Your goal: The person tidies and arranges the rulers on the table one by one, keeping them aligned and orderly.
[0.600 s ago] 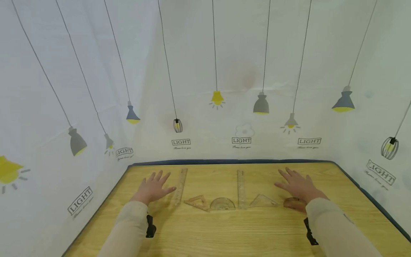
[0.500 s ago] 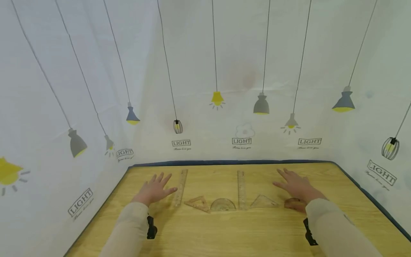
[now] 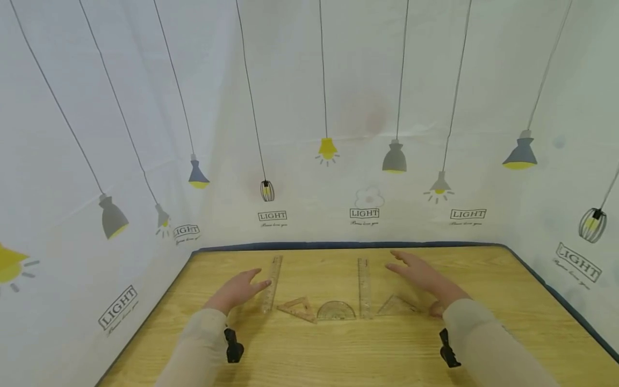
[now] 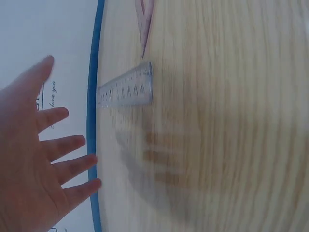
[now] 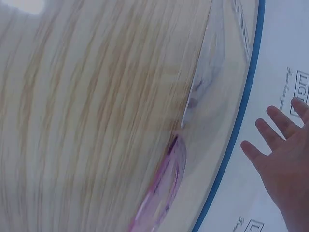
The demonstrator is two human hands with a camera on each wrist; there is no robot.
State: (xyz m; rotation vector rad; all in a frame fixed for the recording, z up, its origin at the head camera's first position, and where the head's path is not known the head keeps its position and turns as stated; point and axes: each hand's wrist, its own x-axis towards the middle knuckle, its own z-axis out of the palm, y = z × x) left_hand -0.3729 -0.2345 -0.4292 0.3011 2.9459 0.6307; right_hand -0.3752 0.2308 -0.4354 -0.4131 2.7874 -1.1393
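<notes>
My left hand hovers, fingers extended, beside the left clear ruler; its thumb overlaps the ruler's edge in the head view. Spread fingers of that hand show in the left wrist view, holding nothing. My right hand reaches over the table, fingers straight and free, behind a clear set square. A pinkish protractor lies below the right wrist, partly hidden by it in the head view. Between the hands lie a pinkish set square, a clear protractor and a second clear ruler.
The wooden table ends in a dark blue edge at the back. White cloth walls printed with hanging lamps rise behind and on both sides.
My right hand has moved left, toward the second ruler. The left hand has shifted slightly right and turned, its fingers drawing closer together. The drawing tools have stayed in place.
</notes>
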